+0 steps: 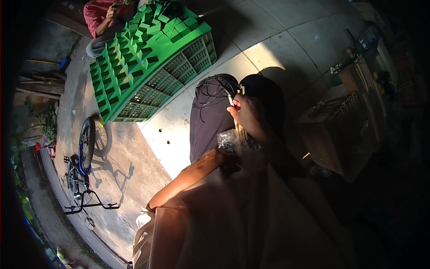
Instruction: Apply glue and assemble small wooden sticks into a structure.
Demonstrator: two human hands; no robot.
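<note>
Right hand (250,114) pinching pale sticks (238,128), lower ends near left hand (220,158); left grip shadowed, cannot tell.

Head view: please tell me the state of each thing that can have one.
Right hand, closed on pale sticks
Pale sticks, held in a bunch
Left hand, at clear bag; grip unclear
Clear bag, crumpled
Black strands, loosely looped over left trouser leg
Green crate, bearing green pieces
Green pieces, some loosely heaped
Bicycle, without rider
</note>
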